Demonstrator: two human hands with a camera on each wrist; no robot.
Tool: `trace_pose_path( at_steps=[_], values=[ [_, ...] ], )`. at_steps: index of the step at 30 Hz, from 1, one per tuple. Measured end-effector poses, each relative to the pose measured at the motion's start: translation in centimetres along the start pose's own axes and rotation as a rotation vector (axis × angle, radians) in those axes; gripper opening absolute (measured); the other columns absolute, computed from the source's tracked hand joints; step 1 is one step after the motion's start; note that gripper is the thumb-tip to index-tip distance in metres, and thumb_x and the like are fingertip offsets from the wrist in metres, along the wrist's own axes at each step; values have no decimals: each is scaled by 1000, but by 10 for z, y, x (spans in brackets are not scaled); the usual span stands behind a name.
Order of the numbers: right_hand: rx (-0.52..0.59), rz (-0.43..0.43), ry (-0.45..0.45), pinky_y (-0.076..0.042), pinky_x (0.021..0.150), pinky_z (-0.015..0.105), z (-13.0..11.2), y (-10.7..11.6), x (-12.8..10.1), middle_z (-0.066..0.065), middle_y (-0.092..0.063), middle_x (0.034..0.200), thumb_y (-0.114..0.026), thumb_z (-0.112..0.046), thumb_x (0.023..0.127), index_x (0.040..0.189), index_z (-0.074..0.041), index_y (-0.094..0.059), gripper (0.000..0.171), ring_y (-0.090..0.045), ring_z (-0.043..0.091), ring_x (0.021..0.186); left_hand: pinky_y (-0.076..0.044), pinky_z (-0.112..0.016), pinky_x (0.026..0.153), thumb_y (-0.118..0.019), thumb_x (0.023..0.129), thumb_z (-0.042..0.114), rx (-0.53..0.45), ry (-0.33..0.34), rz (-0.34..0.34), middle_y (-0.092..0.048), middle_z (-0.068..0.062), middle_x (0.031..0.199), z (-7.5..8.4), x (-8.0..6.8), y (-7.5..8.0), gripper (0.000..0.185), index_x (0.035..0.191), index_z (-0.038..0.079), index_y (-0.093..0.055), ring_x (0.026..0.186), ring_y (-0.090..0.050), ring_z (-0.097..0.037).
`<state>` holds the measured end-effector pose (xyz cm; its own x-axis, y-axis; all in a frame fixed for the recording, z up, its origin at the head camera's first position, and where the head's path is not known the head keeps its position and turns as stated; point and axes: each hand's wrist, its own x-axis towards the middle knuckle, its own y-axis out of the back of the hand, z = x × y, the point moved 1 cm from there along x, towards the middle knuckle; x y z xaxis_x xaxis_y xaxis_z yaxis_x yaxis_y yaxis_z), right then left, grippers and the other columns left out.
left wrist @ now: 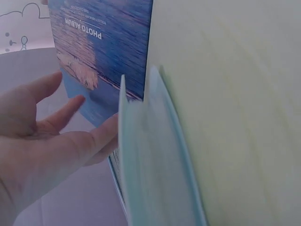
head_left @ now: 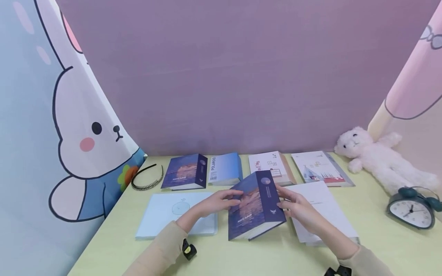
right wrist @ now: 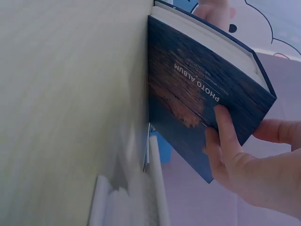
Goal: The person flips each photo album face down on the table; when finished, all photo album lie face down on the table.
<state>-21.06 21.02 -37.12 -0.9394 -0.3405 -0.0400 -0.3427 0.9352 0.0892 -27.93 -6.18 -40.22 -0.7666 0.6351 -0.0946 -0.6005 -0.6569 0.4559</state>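
Observation:
A dark blue photo album (head_left: 246, 207) with a seascape cover is tilted up at the middle of the table, spine side raised. My right hand (head_left: 302, 211) holds it by the spine side; the right wrist view shows fingertips against the printed cover (right wrist: 188, 94) and the thumb at the edge. At the other side, my left hand (head_left: 215, 203) has its fingers extended over the front cover. In the left wrist view those fingers (left wrist: 73, 113) lie loosely apart beside the cover (left wrist: 103, 47). A pale blue album (head_left: 162, 214) lies under the left forearm, a white album (head_left: 321, 209) beside the right hand.
Along the back lie another seascape album (head_left: 181, 170), a blue Polaroid album (head_left: 222, 166) and two white illustrated albums, one pictured with a tent (head_left: 315, 166). A black headband (head_left: 146, 186) is at left. A white plush toy (head_left: 376, 157) and a green alarm clock (head_left: 411, 209) are at right.

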Motion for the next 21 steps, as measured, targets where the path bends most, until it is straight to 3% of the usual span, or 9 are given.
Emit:
trace_pose_path(
  at_steps=[7,11,15,18,21],
  values=[
    [-180,35,-69,-54,83,34,5,-4,2,29,-43,138,-61,-29,90,145,6,-23,76,-60,26,108,-47,-38,98,-50,97,35,13,75,-20,-39,-7,147,-6,-2,5,42,137,20,-49,123,-51,-25],
    [-303,62,-103,-53,86,36,9,-6,4,26,-56,125,-69,-31,84,143,9,-25,85,-61,25,104,-38,-45,107,-49,97,36,34,85,-24,-36,-9,149,-9,-5,6,41,135,20,-52,133,-40,-29],
    [-397,46,-140,-53,85,40,12,-9,3,26,-50,126,-73,-30,80,144,11,-20,92,-62,23,98,-26,-51,113,-50,96,39,63,94,-34,-29,-9,153,-10,-9,5,42,133,20,-53,141,-24,-32],
    [-424,24,-134,-53,83,42,13,-10,3,29,-44,130,-74,-27,79,143,13,-17,95,-61,25,98,-24,-53,113,-51,95,40,70,106,-30,-27,-8,154,-8,-13,5,43,133,20,-54,142,-22,-33],
    [-438,7,-116,-54,83,44,14,-10,3,31,-47,128,-74,-26,80,142,16,-17,94,-62,29,99,-27,-53,111,-53,94,39,67,114,-19,-31,-9,152,-6,-14,5,44,134,19,-52,140,-27,-33]
  ],
)
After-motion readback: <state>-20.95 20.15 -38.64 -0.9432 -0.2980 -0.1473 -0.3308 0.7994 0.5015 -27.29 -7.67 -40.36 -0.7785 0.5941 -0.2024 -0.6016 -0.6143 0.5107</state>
